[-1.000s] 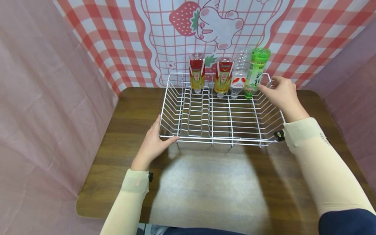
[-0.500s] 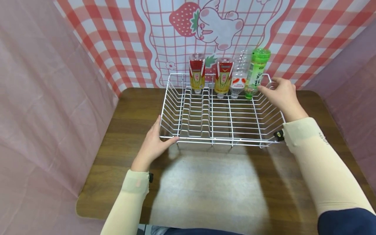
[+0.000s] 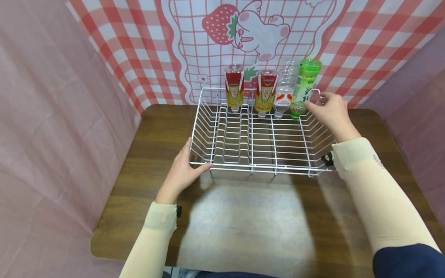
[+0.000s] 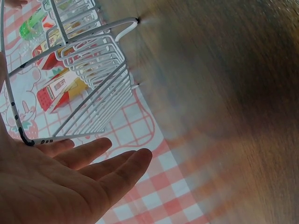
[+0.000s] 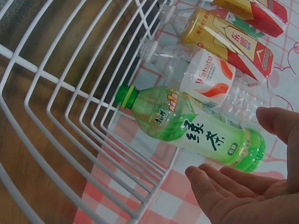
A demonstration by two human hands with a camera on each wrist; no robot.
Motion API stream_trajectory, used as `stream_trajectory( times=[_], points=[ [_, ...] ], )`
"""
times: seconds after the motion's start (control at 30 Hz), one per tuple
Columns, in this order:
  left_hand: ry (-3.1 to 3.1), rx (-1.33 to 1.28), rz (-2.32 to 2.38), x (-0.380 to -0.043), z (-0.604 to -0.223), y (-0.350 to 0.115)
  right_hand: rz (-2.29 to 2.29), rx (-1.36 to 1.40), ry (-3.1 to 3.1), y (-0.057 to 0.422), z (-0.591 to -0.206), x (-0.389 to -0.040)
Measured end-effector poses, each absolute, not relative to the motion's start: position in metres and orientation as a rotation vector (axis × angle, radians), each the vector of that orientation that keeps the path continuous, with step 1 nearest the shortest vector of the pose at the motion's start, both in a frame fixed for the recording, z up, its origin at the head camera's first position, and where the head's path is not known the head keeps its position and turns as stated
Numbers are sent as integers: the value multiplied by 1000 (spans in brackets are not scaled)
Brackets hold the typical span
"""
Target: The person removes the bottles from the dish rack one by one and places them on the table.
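A white wire dish rack (image 3: 262,166) stands on the wooden table. My left hand (image 3: 179,172) is at its front left corner, thumb on the front rim and fingers stretched along the left side. Upside down along the back of the rack lean a green tea bottle (image 3: 304,90), a clear water bottle (image 3: 283,96) and two red-and-yellow bottles (image 3: 265,92). Beside the rack's back right corner is my right hand (image 3: 332,112), its thumb near the green bottle and its fingers outside the rim. In the right wrist view a gap shows between thumb and fingers (image 5: 224,186).
A red-and-white checked cloth (image 3: 135,42) with a strawberry print hangs behind the table. Pink curtains (image 3: 52,135) flank both sides. Bare brown tabletop (image 3: 250,220) shows in front of the rack.
The head view has shifted very slightly. My right hand and forearm have moved a little to the left. The left hand, rack and bottles look unchanged.
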State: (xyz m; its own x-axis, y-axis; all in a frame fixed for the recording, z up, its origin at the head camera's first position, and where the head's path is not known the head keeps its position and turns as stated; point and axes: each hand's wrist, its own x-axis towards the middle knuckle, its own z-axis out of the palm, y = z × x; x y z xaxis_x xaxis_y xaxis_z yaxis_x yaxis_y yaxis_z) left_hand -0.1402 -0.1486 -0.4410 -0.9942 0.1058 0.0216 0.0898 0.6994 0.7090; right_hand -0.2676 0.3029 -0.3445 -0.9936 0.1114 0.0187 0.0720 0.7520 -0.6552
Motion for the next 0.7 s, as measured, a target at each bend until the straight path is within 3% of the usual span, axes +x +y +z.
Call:
stream_trajectory(
  times=[0.7],
  points=[
    [2875, 162, 1190, -140, -441, -149, 1067, -204, -2905, 299, -358, -276]
  ],
)
